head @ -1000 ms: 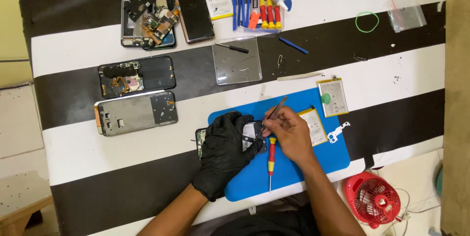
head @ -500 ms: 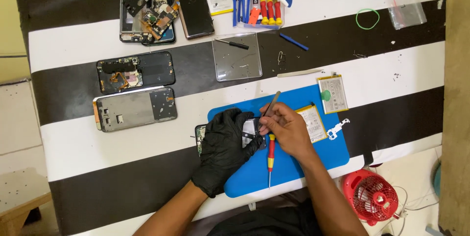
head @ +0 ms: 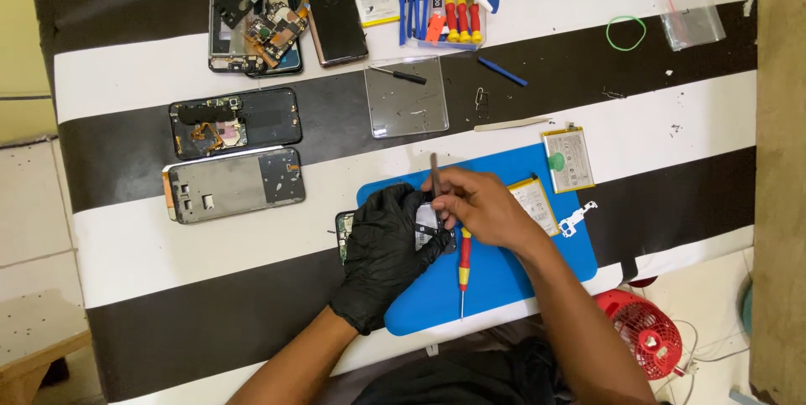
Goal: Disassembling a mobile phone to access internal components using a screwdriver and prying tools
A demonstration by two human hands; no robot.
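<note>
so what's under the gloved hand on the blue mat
An opened phone lies under the gloved left hand, on the blue mat. Only its left edge and a patch by the fingers show; the rest is covered.

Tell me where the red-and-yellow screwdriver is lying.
In the head view the screwdriver lies on the blue mat, tip toward the person, just below the right hand and right of the gloved left hand.

A matt black rubbery glove is worn on the left hand; the right hand is bare. The blue mat appears smooth and matt. The screwdriver shows glossy plastic and a metal shaft.
</note>
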